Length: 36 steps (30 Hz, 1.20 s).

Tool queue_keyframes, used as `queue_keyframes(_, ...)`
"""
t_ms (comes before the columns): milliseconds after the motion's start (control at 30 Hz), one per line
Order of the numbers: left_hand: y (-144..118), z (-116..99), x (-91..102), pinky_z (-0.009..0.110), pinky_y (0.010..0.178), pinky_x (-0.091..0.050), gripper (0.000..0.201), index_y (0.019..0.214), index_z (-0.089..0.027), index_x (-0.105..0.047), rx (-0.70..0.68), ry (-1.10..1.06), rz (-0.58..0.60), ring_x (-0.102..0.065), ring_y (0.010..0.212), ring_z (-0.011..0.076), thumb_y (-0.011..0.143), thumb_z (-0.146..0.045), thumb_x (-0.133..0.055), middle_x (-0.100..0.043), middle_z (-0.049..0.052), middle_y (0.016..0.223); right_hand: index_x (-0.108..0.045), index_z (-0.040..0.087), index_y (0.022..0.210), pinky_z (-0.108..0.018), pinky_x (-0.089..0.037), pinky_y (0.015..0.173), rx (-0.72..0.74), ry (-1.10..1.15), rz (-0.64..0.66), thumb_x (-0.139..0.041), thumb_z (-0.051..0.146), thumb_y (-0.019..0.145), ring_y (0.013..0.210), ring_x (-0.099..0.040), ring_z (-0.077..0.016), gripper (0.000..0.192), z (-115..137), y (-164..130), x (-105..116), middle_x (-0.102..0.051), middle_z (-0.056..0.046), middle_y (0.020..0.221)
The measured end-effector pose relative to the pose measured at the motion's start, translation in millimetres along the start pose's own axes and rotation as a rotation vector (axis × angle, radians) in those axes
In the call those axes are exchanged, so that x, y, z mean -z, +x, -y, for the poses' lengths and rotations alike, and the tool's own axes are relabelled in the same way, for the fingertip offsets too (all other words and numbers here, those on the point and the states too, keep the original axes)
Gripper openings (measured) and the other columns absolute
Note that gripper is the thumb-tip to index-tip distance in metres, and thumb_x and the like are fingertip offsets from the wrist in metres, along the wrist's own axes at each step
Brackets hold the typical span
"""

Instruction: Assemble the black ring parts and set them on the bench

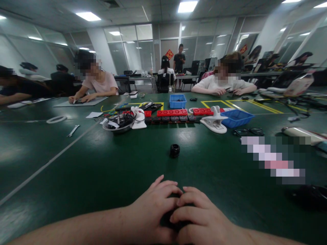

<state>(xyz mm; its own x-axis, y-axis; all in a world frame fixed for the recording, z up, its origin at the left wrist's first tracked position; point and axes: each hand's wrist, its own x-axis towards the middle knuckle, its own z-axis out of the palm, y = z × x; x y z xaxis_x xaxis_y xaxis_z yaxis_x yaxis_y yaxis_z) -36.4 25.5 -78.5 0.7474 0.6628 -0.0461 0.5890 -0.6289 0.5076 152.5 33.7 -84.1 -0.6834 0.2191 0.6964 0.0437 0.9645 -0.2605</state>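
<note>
My left hand (pixel 150 209) and my right hand (pixel 201 216) meet at the near edge of the green table (pixel 89 170), fingers curled together around a small dark object (pixel 168 219) that they almost wholly hide. A small black round part (pixel 175 150) stands alone on the table a short way beyond my hands. Further back lie red strips (pixel 171 112) over a row of black parts (pixel 168 119).
A metal bowl of cables (pixel 119 123), two white clamp-like pieces (pixel 214 120), two blue bins (pixel 236 118), a wrench (pixel 73 130), a tape ring (pixel 56 119) and black glasses (pixel 247 131) lie mid-table. Two people sit working at the far side; others sit behind.
</note>
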Motion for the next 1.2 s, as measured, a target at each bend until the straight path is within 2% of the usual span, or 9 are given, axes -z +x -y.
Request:
queue_keyframes(167,-1.4,3.1,-3.0,0.058,0.104,-0.014,0.052,0.11,-0.025,-0.056,0.006,0.002,-0.011,-0.039,0.121,0.0315,0.061,-0.028,-0.074,-0.05,0.005,0.125,-0.062,0.025,0.085,-0.027,-0.017,0.109,-0.052,-0.032,0.246,-0.053,0.024,0.085,0.105,-0.049,-0.0097,0.008,2.1,-7.9,3.1,-0.066,0.007,0.093)
queue_keyframes(333,-1.6,5.3,-4.4,0.057,0.104,-0.014,0.054,0.112,-0.025,-0.055,-0.002,0.008,-0.014,-0.038,0.121,0.0318,0.062,-0.031,-0.073,-0.049,0.006,0.125,-0.063,0.027,0.085,-0.031,-0.014,0.111,-0.007,-0.086,0.261,-0.049,0.025,0.088,0.112,-0.047,-0.01,0.014,3.7,-7.7,9.6,-0.065,0.005,0.098)
queue_keyframes(433,-1.9,5.9,-5.2,0.057,0.104,-0.014,0.06,0.121,-0.026,-0.049,-0.008,0.011,-0.006,-0.039,0.12,0.031,0.066,-0.034,-0.071,-0.05,0.006,0.124,-0.06,0.026,0.099,-0.034,-0.018,0.11,0.023,-0.112,0.288,-0.045,0.027,0.09,0.115,-0.045,-0.0122,0.018,5.0,-2.7,14.2,-0.063,0.004,0.106)
queue_keyframes(500,-2.1,6.0,-5.3,0.058,0.104,-0.015,0.062,0.124,-0.028,-0.046,-0.016,0.01,-0.004,-0.039,0.12,0.0308,0.068,-0.038,-0.07,-0.05,0.006,0.124,-0.058,0.024,0.105,-0.037,-0.019,0.109,0.013,-0.138,0.221,-0.043,0.029,0.09,0.115,-0.045,-0.0143,0.022,5.6,-0.7,15.3,-0.062,0.001,0.11)
queue_keyframes(567,-2.2,5.5,-4.6,0.059,0.103,-0.015,0.064,0.126,-0.029,-0.044,-0.016,0.014,0.001,-0.038,0.121,0.0307,0.068,-0.04,-0.07,-0.047,0.006,0.127,-0.056,0.021,0.107,-0.038,-0.019,0.109,-0.035,-0.16,0.151,-0.046,0.033,0.088,0.114,-0.046,-0.0165,0.025,5.9,0.0,15.3,-0.061,-0.002,0.11)
queue_keyframes(733,-1.9,2.3,0.9,0.059,0.103,-0.014,0.066,0.126,-0.026,-0.044,0.004,0.017,0.027,-0.036,0.123,0.03,0.068,-0.041,-0.071,-0.044,0.009,0.132,-0.052,0.018,0.112,-0.044,-0.03,0.101,-0.221,-0.172,0.241,-0.053,0.05,0.08,0.103,-0.053,-0.022,0.046,6.4,-0.6,16.8,-0.061,-0.008,0.105)
queue_keyframes(867,-1.6,0.8,3.7,0.062,0.101,-0.015,0.067,0.128,-0.024,-0.042,-0.004,0.008,0.033,-0.037,0.122,0.0314,0.069,-0.039,-0.07,-0.046,0.01,0.13,-0.05,0.017,0.113,-0.043,-0.033,0.098,-0.285,-0.143,0.166,-0.053,0.06,0.075,0.097,-0.055,-0.0227,0.057,6.2,-4.5,14.4,-0.06,-0.01,0.103)
queue_keyframes(1000,-1.4,1.0,3.3,0.062,0.101,-0.015,0.067,0.128,-0.024,-0.043,-0.007,0.0,0.029,-0.038,0.121,0.0318,0.069,-0.039,-0.07,-0.047,0.01,0.128,-0.053,0.017,0.106,-0.037,-0.039,0.088,-0.34,-0.101,0.12,-0.046,0.064,0.077,0.09,-0.054,-0.0207,0.056,7.1,-5.4,9.1,-0.06,-0.008,0.097)
queue_keyframes(1200,-0.8,0.2,3.1,0.058,0.103,-0.013,0.057,0.116,-0.023,-0.055,0.013,-0.003,0.026,-0.038,0.121,0.0314,0.064,-0.036,-0.076,-0.049,0.008,0.125,-0.056,0.018,0.101,-0.033,-0.041,0.081,-0.326,-0.011,0.217,-0.05,0.053,0.081,0.088,-0.05,-0.0187,0.04,7.5,-1.3,7.0,-0.059,-0.005,0.094)
